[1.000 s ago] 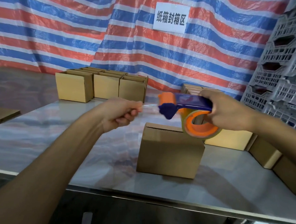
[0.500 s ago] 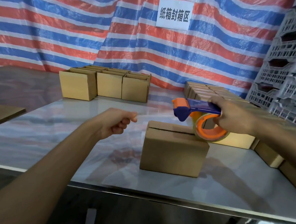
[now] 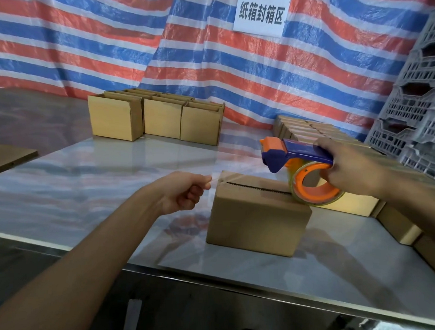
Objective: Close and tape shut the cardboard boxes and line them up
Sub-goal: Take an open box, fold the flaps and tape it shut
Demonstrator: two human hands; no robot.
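A closed cardboard box (image 3: 256,217) stands near the table's front edge, its top seam showing as a dark slit. My right hand (image 3: 347,169) grips a blue and orange tape dispenser (image 3: 302,169), whose roll rests on the box's right top edge. My left hand (image 3: 185,191) pinches the free end of clear tape (image 3: 236,169) just left of the box's top left corner. The tape stretches from the dispenser across the box top to my left fingers.
Open boxes (image 3: 158,119) stand in rows at the back left of the marble table (image 3: 110,174). More boxes (image 3: 314,130) line the right side. Grey plastic crates (image 3: 421,100) are stacked at the far right. A flat cardboard sheet (image 3: 2,158) lies at the left.
Both hands have come down toward the box. The dispenser's roll has dropped onto the box's right top edge, and my left hand has drawn the tape end down to the box's left corner.
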